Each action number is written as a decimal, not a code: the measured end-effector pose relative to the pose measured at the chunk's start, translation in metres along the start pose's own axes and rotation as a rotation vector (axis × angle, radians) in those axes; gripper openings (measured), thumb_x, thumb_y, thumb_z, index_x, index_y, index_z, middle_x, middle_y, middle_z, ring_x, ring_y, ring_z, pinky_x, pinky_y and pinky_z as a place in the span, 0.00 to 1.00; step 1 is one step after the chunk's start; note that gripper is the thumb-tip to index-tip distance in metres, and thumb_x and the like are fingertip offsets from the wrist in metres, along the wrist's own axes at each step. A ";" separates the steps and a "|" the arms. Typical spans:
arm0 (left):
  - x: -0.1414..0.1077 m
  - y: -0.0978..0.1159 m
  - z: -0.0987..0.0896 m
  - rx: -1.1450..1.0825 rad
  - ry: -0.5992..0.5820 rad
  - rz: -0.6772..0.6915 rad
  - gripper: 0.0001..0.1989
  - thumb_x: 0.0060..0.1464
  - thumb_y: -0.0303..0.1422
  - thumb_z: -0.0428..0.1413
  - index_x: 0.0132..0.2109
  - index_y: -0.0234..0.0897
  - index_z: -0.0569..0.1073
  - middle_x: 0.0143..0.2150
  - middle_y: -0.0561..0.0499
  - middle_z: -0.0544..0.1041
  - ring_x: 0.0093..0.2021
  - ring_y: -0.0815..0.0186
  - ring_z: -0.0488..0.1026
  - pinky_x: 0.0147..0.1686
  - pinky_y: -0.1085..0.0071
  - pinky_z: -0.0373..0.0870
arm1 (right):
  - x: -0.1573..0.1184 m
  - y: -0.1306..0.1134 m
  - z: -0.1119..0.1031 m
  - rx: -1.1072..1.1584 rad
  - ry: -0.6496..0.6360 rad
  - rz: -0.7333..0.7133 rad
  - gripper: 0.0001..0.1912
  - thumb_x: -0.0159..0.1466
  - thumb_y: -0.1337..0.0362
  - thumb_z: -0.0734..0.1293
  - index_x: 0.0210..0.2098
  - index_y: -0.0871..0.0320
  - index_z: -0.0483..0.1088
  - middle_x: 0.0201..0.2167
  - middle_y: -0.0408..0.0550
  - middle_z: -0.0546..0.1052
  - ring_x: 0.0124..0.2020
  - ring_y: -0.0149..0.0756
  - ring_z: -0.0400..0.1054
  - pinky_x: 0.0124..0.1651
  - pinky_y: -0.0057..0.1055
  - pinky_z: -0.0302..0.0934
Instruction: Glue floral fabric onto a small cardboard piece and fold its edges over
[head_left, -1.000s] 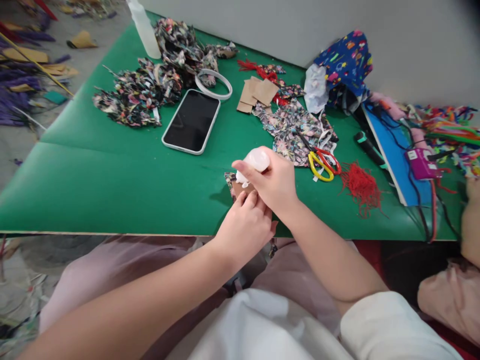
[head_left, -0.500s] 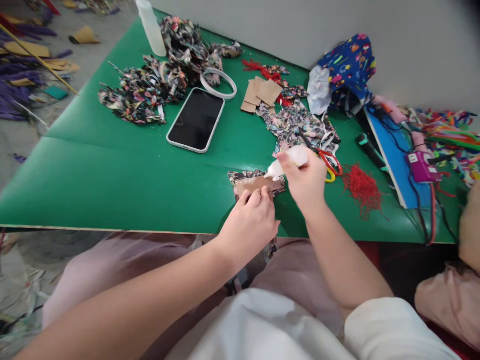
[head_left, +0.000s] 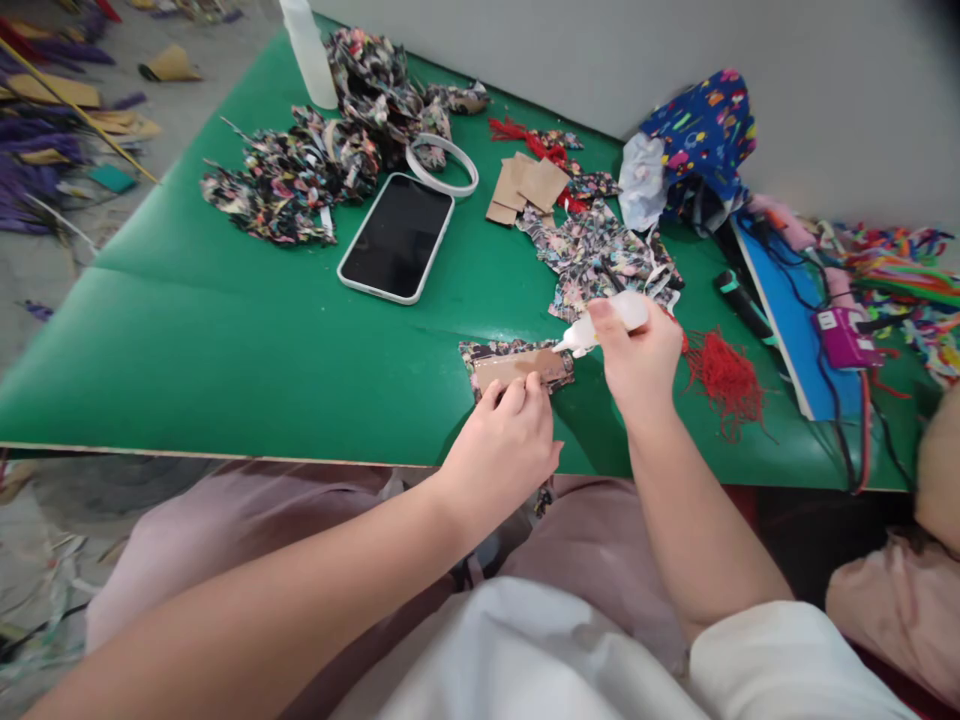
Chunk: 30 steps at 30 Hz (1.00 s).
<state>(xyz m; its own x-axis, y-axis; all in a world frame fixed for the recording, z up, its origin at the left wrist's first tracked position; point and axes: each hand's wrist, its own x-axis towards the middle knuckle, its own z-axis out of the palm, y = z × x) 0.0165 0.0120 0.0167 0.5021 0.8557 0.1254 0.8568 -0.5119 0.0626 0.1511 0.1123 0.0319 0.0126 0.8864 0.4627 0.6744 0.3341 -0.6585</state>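
A strip of brown cardboard (head_left: 517, 366) lies on a piece of dark floral fabric (head_left: 471, 351) near the table's front edge. A glossy wet line runs along the cardboard's upper edge. The curled fingers of my left hand (head_left: 506, 430) hold the cardboard down from the near side, and its thumb is tucked low. My right hand (head_left: 645, 365) is closed around a small white squeeze glue bottle (head_left: 600, 322), tilted with its nozzle down at the cardboard's right end. Whether the tip touches cannot be made out.
Beyond my hands are a phone (head_left: 397, 238), a white tape ring (head_left: 469, 180), cardboard pieces (head_left: 517, 185), floral fabric scraps (head_left: 292, 180) and a tall white bottle (head_left: 311, 60). To the right lie red threads (head_left: 726, 380), a blue board (head_left: 795, 320) and a purple device (head_left: 846, 338). Another person's arm shows far right.
My right hand and the glue bottle have moved right along the cardboard, to its right end. My left hand stays in place on the cardboard.
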 end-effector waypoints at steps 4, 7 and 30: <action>0.000 0.000 0.000 -0.007 -0.001 0.000 0.26 0.60 0.37 0.40 0.57 0.19 0.62 0.57 0.33 0.64 0.50 0.53 0.65 0.50 0.59 0.62 | -0.001 0.001 -0.001 -0.014 0.010 -0.004 0.20 0.54 0.47 0.64 0.20 0.57 0.61 0.15 0.37 0.63 0.19 0.25 0.55 0.23 0.26 0.51; 0.000 0.000 0.000 -0.006 0.005 0.000 0.26 0.60 0.37 0.41 0.56 0.18 0.62 0.57 0.33 0.65 0.50 0.53 0.65 0.50 0.59 0.62 | -0.005 -0.010 0.007 0.014 -0.038 -0.005 0.21 0.54 0.46 0.64 0.21 0.57 0.63 0.16 0.38 0.64 0.19 0.26 0.57 0.24 0.26 0.53; 0.000 0.000 -0.001 0.004 -0.006 0.004 0.26 0.60 0.37 0.41 0.57 0.19 0.62 0.57 0.33 0.64 0.50 0.53 0.65 0.49 0.59 0.62 | 0.004 0.003 -0.004 -0.040 -0.002 -0.023 0.20 0.53 0.47 0.65 0.21 0.58 0.63 0.15 0.38 0.63 0.19 0.26 0.55 0.23 0.26 0.51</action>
<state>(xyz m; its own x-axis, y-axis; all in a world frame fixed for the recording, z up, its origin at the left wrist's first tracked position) 0.0163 0.0121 0.0179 0.5065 0.8538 0.1199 0.8550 -0.5154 0.0581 0.1559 0.1153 0.0336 -0.0043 0.8795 0.4759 0.7034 0.3410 -0.6237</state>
